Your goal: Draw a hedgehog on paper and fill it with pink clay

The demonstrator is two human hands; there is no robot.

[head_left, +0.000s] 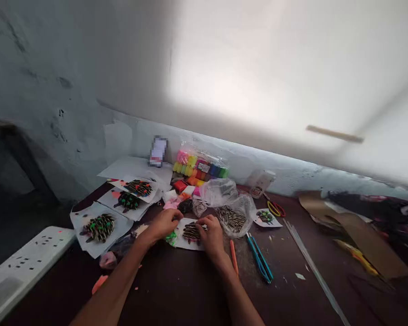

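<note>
A white paper card (189, 245) lies on the dark table before me, bearing a hedgehog-shaped figure (191, 232) covered in dark striped seeds. My left hand (163, 223) hovers at the card's upper left, fingertips pinched together; anything between them is too small to make out. Below that hand, a lump of bright green clay (171, 238) sits at the card's left edge. From the right, my right hand (211, 233) reaches over the figure with curled fingers at its seeds. Whatever those fingers pinch is hidden. Beyond it is a clear bag of striped seeds (233, 218).
Finished seed hedgehogs on paper (100, 228) lie left, near a white power strip (29, 258). Coloured clay packs (200, 168) and a phone (158, 151) stand by the wall. Blue tweezers (260, 260), scissors (276, 208), clear sticks (314, 267) and cardboard (370, 244) lie right.
</note>
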